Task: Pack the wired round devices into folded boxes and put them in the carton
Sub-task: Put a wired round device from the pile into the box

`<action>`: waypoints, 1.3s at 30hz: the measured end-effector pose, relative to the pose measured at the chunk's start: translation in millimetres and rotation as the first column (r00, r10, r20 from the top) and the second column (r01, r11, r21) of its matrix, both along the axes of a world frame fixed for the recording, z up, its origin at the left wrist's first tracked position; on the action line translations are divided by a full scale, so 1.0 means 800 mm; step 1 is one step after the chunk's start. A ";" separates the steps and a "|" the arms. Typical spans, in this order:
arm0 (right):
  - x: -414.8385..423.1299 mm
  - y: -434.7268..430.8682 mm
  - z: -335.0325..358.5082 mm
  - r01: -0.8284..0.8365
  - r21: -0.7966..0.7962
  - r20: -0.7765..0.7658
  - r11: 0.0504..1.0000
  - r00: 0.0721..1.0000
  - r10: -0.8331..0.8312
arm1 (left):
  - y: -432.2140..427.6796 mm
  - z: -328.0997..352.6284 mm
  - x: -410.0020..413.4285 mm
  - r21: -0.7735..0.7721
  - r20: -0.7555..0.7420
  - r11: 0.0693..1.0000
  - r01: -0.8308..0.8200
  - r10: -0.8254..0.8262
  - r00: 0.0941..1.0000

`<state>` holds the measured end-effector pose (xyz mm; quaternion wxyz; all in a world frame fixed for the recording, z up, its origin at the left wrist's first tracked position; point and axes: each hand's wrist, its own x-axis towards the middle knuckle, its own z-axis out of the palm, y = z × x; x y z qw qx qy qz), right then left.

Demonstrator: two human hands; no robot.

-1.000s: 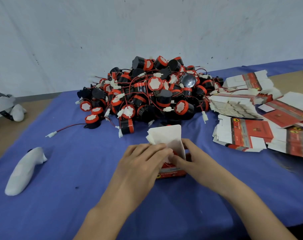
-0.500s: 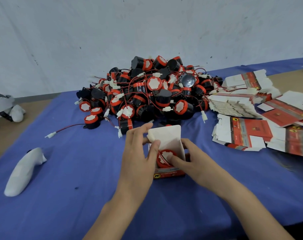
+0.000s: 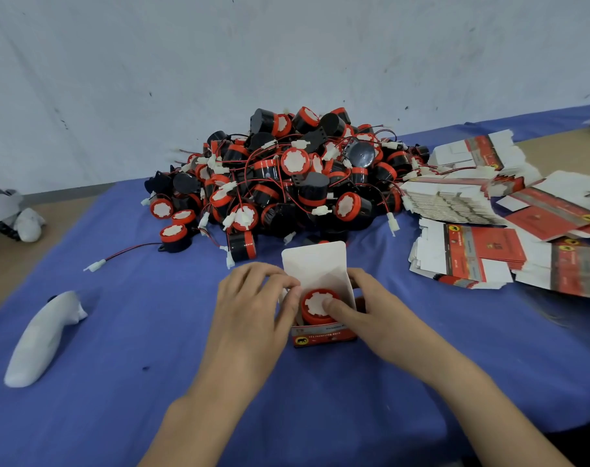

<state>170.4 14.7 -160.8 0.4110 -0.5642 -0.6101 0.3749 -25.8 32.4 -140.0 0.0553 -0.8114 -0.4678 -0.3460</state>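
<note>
Blue-clothed desk (image 3: 135, 332): below the pile (image 3: 287, 183) at 12 o'clock, my left hand (image 3: 253, 305) grips the box (image 3: 320, 335). My right hand (image 3: 371, 308) clasps its other side, pressing a device (image 3: 315, 306) in. Next, I judge, fold the lid (image 3: 315, 261) down. No carton in view.

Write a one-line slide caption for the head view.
Left hand and right hand hold an open folded box, right thumb pressing a round device into it, before a heap of wired devices.
</note>
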 end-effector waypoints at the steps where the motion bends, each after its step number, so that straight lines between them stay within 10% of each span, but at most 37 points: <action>1: 0.000 0.000 0.000 0.001 0.000 0.000 1.000 1.000 -0.001 | -0.002 0.000 0.001 -0.017 -0.005 1.000 -0.005 0.005 1.000; 14: -0.002 0.000 0.000 0.013 0.009 0.025 1.000 1.000 -0.013 | -0.002 0.026 0.018 -0.144 -0.404 0.966 -0.217 0.142 0.904; 29: -0.002 -0.002 0.001 0.005 0.009 0.050 1.000 0.999 -0.006 | 0.029 0.062 0.012 -0.528 -0.421 0.817 -0.230 -0.017 0.907; 39: -0.003 -0.003 0.002 -0.005 0.016 0.066 1.000 0.998 0.003 | 0.025 0.051 0.026 -0.439 -0.431 0.870 -0.224 0.015 0.902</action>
